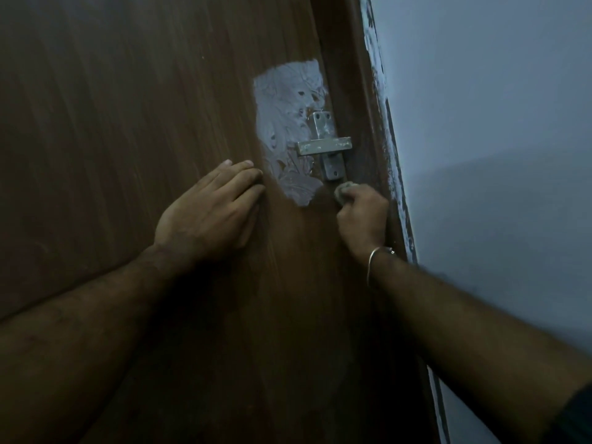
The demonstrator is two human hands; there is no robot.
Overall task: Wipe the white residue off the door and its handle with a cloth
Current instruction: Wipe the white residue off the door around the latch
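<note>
bare forearms; metal bangle [375, 256] on right wrist.

Single head-worn wide-angle view, facing forward, slightly down, tilted. Very close to door [128, 155]; door fills left and centre, wall [496, 123] at right. Both forearms enter from bottom corners. No second view to overlap.

The brown wood-grain door [128, 155] bore a smeared patch of white residue [285, 123] beside its metal handle [323, 145], itself flecked white. A balled cloth [344, 189] pressed the door just below the handle.
</note>
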